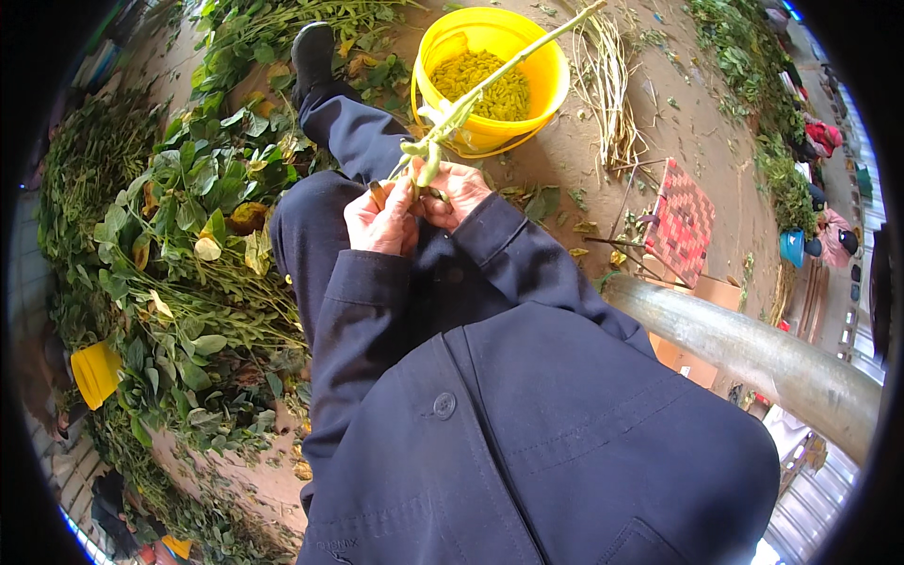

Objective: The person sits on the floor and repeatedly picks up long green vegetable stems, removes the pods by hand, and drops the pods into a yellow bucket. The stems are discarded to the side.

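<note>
My left hand (385, 220) and my right hand (452, 192) meet above my lap, close together. Between them is the lower end of a green bean-plant stalk (494, 76) with a few plump pods (429, 166) on it. The stalk slants up and away, across the opening of a yellow plastic bucket (545, 106). Inside the bucket lies a heap of picked green pods (480, 81). Fingers of both hands are closed at the pods and stalk; the undersides of the fingers are hidden.
Leafy bean plants (198, 212) are piled at the left. Bare stalks (604, 92) lie right of the bucket, near a folding stool with a woven seat (681, 222). A thick metal pole (748, 353) runs beside my body. Other people (833, 236) are far right, by a blue bucket (792, 247).
</note>
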Available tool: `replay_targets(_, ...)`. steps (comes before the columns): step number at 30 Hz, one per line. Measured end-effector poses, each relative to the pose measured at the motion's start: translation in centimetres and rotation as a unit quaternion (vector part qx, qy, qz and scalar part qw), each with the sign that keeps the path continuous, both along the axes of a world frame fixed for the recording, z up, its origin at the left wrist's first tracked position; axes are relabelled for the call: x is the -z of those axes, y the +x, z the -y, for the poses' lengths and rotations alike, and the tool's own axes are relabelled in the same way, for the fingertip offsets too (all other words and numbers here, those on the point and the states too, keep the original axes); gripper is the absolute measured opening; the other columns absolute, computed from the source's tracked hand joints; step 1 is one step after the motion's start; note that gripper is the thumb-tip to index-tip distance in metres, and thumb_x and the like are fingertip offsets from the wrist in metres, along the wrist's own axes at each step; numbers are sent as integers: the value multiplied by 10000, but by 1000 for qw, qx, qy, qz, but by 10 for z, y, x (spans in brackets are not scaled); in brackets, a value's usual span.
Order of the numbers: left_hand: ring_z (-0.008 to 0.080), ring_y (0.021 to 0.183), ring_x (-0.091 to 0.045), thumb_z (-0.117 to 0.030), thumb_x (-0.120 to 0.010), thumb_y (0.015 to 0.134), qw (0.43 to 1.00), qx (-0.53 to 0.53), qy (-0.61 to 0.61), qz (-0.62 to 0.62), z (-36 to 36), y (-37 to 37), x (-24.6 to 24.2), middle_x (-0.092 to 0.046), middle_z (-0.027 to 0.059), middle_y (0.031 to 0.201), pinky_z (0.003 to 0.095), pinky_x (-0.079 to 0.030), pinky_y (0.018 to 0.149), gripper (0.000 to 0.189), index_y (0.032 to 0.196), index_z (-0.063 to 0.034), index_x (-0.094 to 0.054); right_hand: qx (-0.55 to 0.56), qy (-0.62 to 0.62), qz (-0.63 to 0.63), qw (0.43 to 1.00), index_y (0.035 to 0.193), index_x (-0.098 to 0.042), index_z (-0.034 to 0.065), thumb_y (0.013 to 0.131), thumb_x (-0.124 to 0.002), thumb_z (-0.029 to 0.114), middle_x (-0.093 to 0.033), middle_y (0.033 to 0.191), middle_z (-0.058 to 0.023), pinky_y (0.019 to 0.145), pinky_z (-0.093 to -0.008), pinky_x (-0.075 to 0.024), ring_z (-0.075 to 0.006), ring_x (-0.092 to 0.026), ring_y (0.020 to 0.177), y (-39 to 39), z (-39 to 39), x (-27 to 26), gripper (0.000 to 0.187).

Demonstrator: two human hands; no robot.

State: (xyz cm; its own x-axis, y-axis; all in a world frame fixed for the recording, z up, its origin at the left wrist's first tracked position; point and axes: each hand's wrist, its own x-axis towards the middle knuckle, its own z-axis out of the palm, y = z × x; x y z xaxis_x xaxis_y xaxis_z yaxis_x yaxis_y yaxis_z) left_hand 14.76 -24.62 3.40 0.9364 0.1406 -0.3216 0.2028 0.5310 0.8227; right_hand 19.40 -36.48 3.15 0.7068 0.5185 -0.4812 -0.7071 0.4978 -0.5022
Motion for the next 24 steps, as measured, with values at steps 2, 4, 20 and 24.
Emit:
replay_targets(2, 51, 340, -342, -162, -591, 828, 998, -23, 45, 27, 1, 0, 4, -493, 2, 519, 210, -247, 322, 158, 767, -17, -581, 1, -18, 29, 999, 856, -615, 45, 772, -647, 131, -537, 598, 29, 362, -173, -253, -22, -395, 402, -1, -5, -5, 125)
replay_targets(4, 53, 342, -357, -162, -588, 830, 996, -33, 77, 36, -3, 0, 4, -500, 0, 525, 212, -256, 321, 167, 749, -16, -581, -2, -8, 35, 999, 841, -606, 31, 774, -641, 128, -545, 602, 14, 365, -173, -276, -35, -413, 404, 1, -11, -12, 123)
replay_targets(20, 67, 446, -438, -73, -540, 838, 991, -132, -20, -27, -28, -15, -20, -543, 25, 605, 210, -355, 429, 105, 776, 6, -568, -42, -48, 67, 996, 882, -610, 17, 807, -553, 144, -564, 613, -10, 375, -179, -333, -52, -444, 414, -2, -46, -22, 158)
replay_targets(24, 84, 434, -459, -67, -535, 834, 990, -138, -8, -2, -27, -15, -14, -546, 45, 605, 216, -383, 430, 98, 773, 7, -552, -27, 22, 57, 998, 843, -596, -3, 815, -558, 149, -581, 664, -52, 410, -213, -379, -93, -492, 466, -2, -45, -14, 159)
